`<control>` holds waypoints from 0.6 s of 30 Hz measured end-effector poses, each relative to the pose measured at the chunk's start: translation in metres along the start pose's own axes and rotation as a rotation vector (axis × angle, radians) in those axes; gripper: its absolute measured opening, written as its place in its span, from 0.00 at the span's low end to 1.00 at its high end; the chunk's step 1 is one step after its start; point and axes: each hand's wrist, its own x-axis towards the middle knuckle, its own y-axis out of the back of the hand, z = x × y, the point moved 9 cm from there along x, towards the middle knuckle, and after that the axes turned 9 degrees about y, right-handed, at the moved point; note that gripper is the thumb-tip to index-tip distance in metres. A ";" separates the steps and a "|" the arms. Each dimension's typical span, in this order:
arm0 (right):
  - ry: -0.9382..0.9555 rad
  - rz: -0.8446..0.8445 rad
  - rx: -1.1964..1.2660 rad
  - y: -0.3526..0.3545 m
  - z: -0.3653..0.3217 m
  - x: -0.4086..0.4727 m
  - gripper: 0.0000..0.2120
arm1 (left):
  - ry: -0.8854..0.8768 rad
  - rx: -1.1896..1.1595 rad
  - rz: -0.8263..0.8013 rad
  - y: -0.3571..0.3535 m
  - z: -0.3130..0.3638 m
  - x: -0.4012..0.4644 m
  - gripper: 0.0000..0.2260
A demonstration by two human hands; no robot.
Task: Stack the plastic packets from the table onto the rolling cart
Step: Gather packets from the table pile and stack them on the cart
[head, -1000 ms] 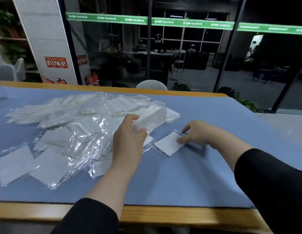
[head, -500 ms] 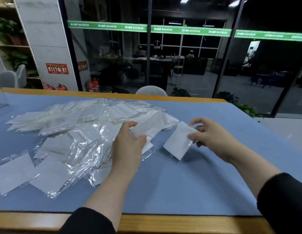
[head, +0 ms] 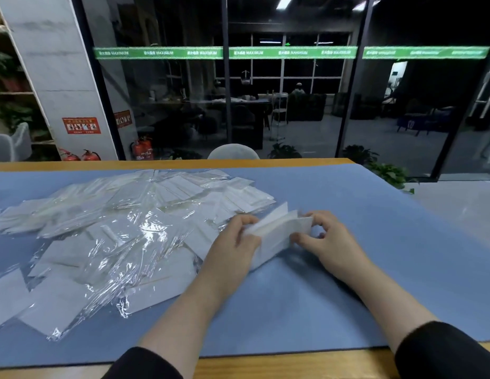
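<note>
A wide heap of clear plastic packets (head: 123,233) with white inserts covers the left half of the blue mat (head: 375,242). Both hands meet at a small bundle of white packets (head: 279,231) just right of the heap. My left hand (head: 233,247) grips the bundle's left end. At its right end my right hand (head: 328,242) pinches it, thumb in front and fingers curled behind. The bundle's lower edge rests on or near the mat. No rolling cart is in view.
The mat lies on a wooden table with its front edge (head: 293,362) near me. The back of a white chair (head: 233,152) rises behind the far edge. A glass wall, red fire extinguishers (head: 141,149) and potted plants (head: 386,170) stand beyond.
My right hand has carried its single packet leftward and joined it to the bundle in my left hand. Both hands now hold one bundle together, and the camera has tilted upward.
</note>
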 end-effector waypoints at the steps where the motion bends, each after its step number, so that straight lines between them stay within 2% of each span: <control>1: -0.029 -0.019 -0.010 -0.002 0.004 0.000 0.06 | -0.009 -0.008 -0.011 -0.002 0.003 -0.002 0.03; 4: -0.026 -0.013 -0.037 -0.005 0.006 0.000 0.12 | -0.075 0.053 0.050 -0.005 0.007 -0.003 0.12; 7: 0.088 0.075 0.029 0.000 -0.002 0.002 0.39 | -0.112 0.145 0.114 -0.009 0.008 0.001 0.14; 8: 0.132 0.055 0.042 0.001 -0.005 0.002 0.44 | -0.111 0.156 0.122 -0.010 0.007 0.002 0.13; 9: 0.175 0.000 0.032 -0.002 -0.008 0.002 0.46 | -0.109 0.164 0.133 -0.011 0.007 0.004 0.12; 12: 0.255 -0.184 -0.037 -0.018 -0.012 -0.003 0.36 | -0.087 0.139 0.166 -0.013 0.010 0.006 0.11; 14: 0.263 -0.181 -0.032 -0.018 -0.014 -0.003 0.29 | -0.017 0.039 0.220 -0.010 0.005 0.009 0.12; 18: 0.294 -0.149 -0.054 -0.016 -0.022 -0.004 0.20 | 0.116 -0.109 0.298 -0.009 -0.004 0.012 0.16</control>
